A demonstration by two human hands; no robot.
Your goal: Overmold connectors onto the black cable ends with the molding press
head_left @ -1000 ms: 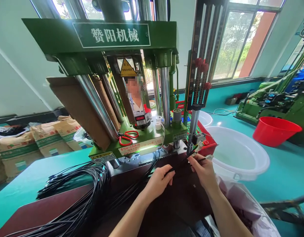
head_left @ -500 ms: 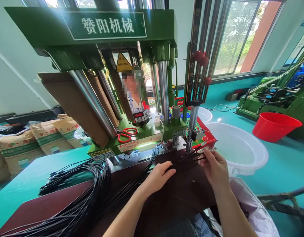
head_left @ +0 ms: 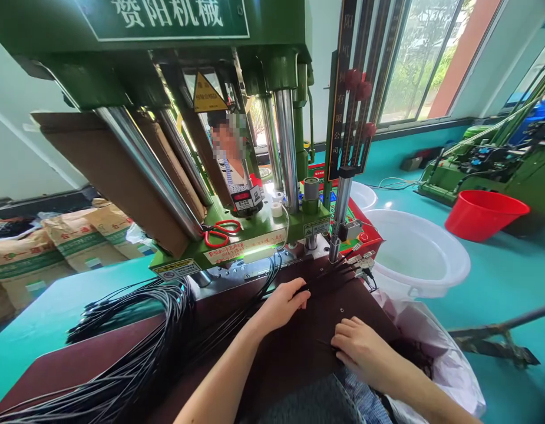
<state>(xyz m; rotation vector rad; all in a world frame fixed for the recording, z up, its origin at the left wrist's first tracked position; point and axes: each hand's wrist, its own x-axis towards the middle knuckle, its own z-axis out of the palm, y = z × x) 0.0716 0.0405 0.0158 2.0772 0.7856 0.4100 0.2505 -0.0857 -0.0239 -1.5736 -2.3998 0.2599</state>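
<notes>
My left hand (head_left: 281, 303) is closed, thumb against fingers, around thin black cables (head_left: 329, 277) that run right over the dark tabletop (head_left: 294, 353). Their ends reach pale metal connectors (head_left: 363, 265) at the table's right edge. Near the front edge, my right hand (head_left: 358, 347) rests low with its fingers curled. A thin dark line shows by its fingertips, but what it holds, if anything, is too faint to make out. A large bundle of black cables (head_left: 166, 312) lies in loops to the left.
A green press (head_left: 263, 247) stands behind the table, with red-handled scissors (head_left: 221, 232) on its bed. Right of it are a red control box (head_left: 367, 229), a white tub (head_left: 422, 247), a white sack (head_left: 453, 365) and a red bucket (head_left: 486, 215). A person (head_left: 232, 159) is beyond the press.
My right hand has left the connectors and come down and left toward the front edge. My left hand keeps its place on the cables. The view has tipped slightly downward.
</notes>
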